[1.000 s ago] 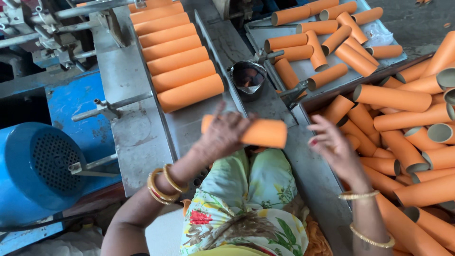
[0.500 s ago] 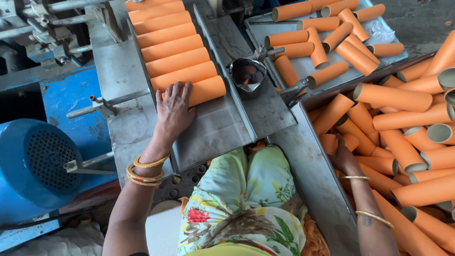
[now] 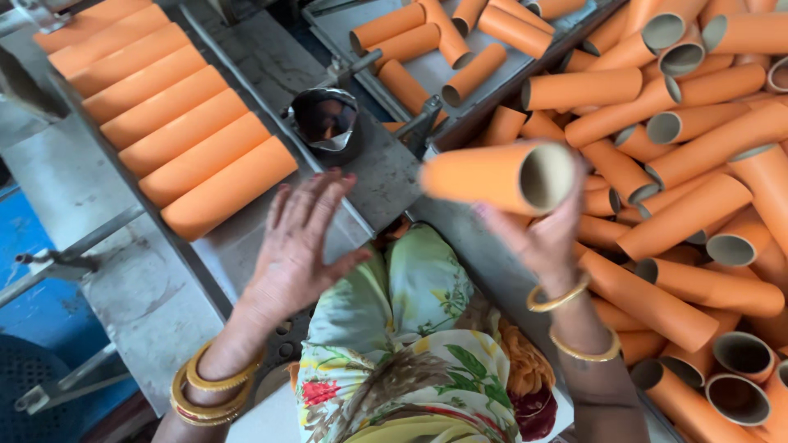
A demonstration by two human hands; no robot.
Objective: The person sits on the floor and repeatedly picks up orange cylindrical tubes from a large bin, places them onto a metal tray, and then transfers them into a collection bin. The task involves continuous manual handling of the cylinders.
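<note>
My right hand [image 3: 543, 236] grips an orange cardboard tube [image 3: 497, 175], lifted above the pile with its open end facing right. My left hand [image 3: 302, 239] hovers flat with fingers spread over the grey metal chute [image 3: 246, 238], holding nothing. Just beyond its fingertips lies a row of orange tubes [image 3: 164, 123] packed side by side on the chute. Gold bangles ring both wrists.
A large heap of loose orange tubes [image 3: 698, 164] fills the right side. More tubes lie in a metal tray [image 3: 443, 49] at the top. A dark metal cup [image 3: 326, 121] sits between chute and tray. Blue machine parts [image 3: 41, 312] are at left. Floral cloth covers my lap [image 3: 410, 361].
My left hand set a tube at the end of the row, then drew back and opened. My right hand reached into the heap and has raised a new tube.
</note>
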